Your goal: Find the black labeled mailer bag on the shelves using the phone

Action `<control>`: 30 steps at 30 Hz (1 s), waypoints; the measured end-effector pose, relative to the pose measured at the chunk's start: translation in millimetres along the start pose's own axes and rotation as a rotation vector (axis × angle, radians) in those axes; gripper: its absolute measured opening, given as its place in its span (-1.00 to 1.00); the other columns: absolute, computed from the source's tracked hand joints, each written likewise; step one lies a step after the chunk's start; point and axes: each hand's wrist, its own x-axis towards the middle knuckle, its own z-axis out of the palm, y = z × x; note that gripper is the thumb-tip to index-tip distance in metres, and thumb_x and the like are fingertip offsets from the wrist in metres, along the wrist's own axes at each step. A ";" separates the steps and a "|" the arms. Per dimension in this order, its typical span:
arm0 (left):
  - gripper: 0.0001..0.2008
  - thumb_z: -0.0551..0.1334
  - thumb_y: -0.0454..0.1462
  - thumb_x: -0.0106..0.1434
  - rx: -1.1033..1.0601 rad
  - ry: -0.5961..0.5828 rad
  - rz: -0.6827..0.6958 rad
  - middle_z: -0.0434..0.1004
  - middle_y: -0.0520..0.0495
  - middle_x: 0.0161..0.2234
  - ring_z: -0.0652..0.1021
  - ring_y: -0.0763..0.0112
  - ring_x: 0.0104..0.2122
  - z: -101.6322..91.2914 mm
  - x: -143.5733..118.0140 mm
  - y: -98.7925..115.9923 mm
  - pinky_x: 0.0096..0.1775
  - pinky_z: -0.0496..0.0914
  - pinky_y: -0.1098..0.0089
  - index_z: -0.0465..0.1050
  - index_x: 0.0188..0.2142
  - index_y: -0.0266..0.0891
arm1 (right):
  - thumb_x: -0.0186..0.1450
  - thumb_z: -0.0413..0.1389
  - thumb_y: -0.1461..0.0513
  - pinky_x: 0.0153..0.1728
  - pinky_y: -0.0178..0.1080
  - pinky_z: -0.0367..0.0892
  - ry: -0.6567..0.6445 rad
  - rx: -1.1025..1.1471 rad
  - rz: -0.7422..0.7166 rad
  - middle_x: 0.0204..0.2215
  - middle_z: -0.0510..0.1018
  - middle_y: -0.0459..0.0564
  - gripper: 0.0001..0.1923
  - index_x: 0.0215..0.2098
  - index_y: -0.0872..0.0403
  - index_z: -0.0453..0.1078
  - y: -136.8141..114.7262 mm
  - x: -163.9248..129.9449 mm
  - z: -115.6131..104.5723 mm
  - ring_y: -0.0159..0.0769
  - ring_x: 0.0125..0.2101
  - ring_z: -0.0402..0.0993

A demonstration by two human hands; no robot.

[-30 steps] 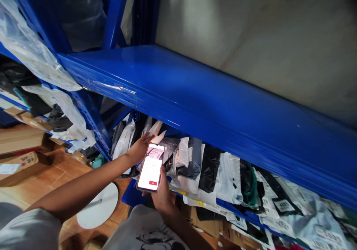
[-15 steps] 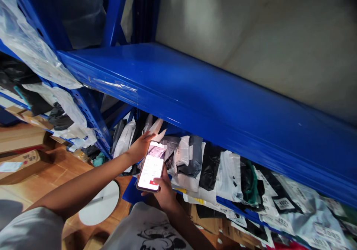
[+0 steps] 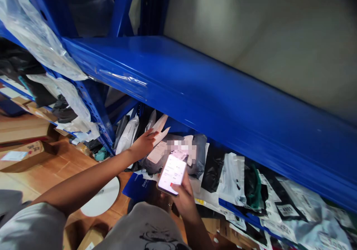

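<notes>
My right hand (image 3: 185, 198) holds a smartphone (image 3: 171, 175) with its lit, mostly white screen up; the thumb lies near a red button at its lower end. Reaching to the lower shelf, my left hand (image 3: 142, 145) has its fingers on the edge of a pale mailing bag (image 3: 161, 134), which leans left among other upright bags. Just right of these fingers lies a dark parcel (image 3: 150, 166) with a pale shipping label (image 3: 156, 152). The phone is above this parcel's right part, and a blurred patch hides some of what lies behind the phone.
A wide blue shelf beam (image 3: 195, 83) crosses above my hands. To the right, black bags (image 3: 212, 172) and white bags (image 3: 231, 177), some with printed numbers, line the lower shelf. Cardboard boxes (image 3: 28, 157) and a white round lid-like disc (image 3: 102, 200) are at floor level on the left.
My right hand has moved the phone right, away from my left hand. The labelled dark parcel now shows more fully. My left hand stays at the pale bag, and the view has shifted slightly.
</notes>
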 end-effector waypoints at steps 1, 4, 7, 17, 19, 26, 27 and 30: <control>-0.85 0.25 -0.40 0.17 -0.003 -0.005 -0.004 0.60 -0.09 -0.09 0.22 0.23 0.27 1.0 -0.4 -0.1 0.32 -0.03 0.11 0.60 -0.33 -0.24 | -0.04 0.29 0.28 -0.62 -0.23 0.45 0.032 -0.004 -0.025 -0.19 0.67 0.06 0.08 0.35 -0.07 -0.14 -4.5 -1.4 -3.6 0.02 -0.28 0.62; -0.85 0.25 -0.39 0.18 0.006 -0.022 -0.008 0.58 -0.09 -0.04 0.21 0.21 0.28 1.9 -1.2 0.2 0.32 -0.02 0.11 0.61 -0.30 -0.23 | -0.05 0.32 0.26 -0.61 -0.24 0.43 0.110 -0.034 -0.082 -0.19 0.67 0.07 0.08 0.34 -0.10 -0.08 -15.3 -5.3 -13.7 0.01 -0.31 0.62; -0.84 0.26 -0.40 0.16 -0.007 -0.025 -0.015 0.58 -0.13 -0.03 0.22 0.22 0.27 1.4 -1.1 0.8 0.32 -0.02 0.11 0.61 -0.29 -0.25 | -0.08 0.35 0.25 -0.61 -0.25 0.42 0.182 -0.034 -0.107 -0.19 0.67 0.06 0.12 0.35 -0.13 -0.09 -20.2 -8.1 -21.3 0.01 -0.31 0.62; -0.83 0.21 -0.38 0.22 -0.001 -0.056 -0.016 0.58 -0.14 -0.06 0.27 0.19 0.23 -8.9 1.4 1.2 0.30 0.01 0.08 0.60 -0.26 -0.27 | -0.07 0.33 0.16 -0.65 -0.24 0.36 0.125 0.005 -0.116 -0.18 0.66 0.11 -0.02 0.29 -0.14 0.11 -12.4 -8.8 -27.1 0.10 -0.29 0.60; -0.80 0.17 -0.37 0.26 0.013 -0.031 -0.037 0.59 -0.18 -0.12 0.32 0.19 0.18 -13.1 3.3 4.5 0.28 0.04 0.09 0.58 -0.21 -0.31 | -0.08 0.30 0.01 -0.72 -0.25 0.30 0.064 0.075 -0.112 -0.11 0.63 0.17 -0.10 0.23 -0.11 0.23 -10.6 -8.6 -29.9 0.14 -0.30 0.59; -0.66 0.01 -0.40 0.32 0.036 0.023 -0.318 0.54 -0.24 -0.19 0.44 0.13 -0.08 -4.6 25.3 22.0 0.25 0.02 -0.02 0.51 -0.05 -0.36 | -0.06 0.11 -0.17 -0.72 -0.27 0.25 -0.028 0.124 0.017 0.00 0.57 0.19 -0.12 0.20 -0.08 0.27 6.4 -1.0 -27.1 0.17 -0.22 0.57; -0.67 0.03 -0.38 0.32 0.026 0.014 -0.339 0.53 -0.24 -0.16 0.44 0.12 -0.07 -2.0 28.5 23.4 0.25 0.02 -0.03 0.53 -0.08 -0.34 | -0.05 0.12 -0.15 -0.69 -0.25 0.27 -0.030 0.120 0.032 -0.07 0.61 0.19 -0.14 0.19 -0.04 0.29 13.6 1.9 -24.3 0.15 -0.23 0.57; -0.72 0.11 -0.32 0.29 0.036 -0.003 -0.338 0.51 -0.24 -0.08 0.41 0.07 -0.01 3.7 32.9 25.9 0.25 -0.04 -0.09 0.57 -0.12 -0.27 | -0.03 0.17 -0.04 -0.68 -0.27 0.27 0.033 0.069 0.015 -0.35 0.68 0.14 -0.26 0.09 0.08 0.39 42.4 13.4 -17.3 -0.01 -0.42 0.57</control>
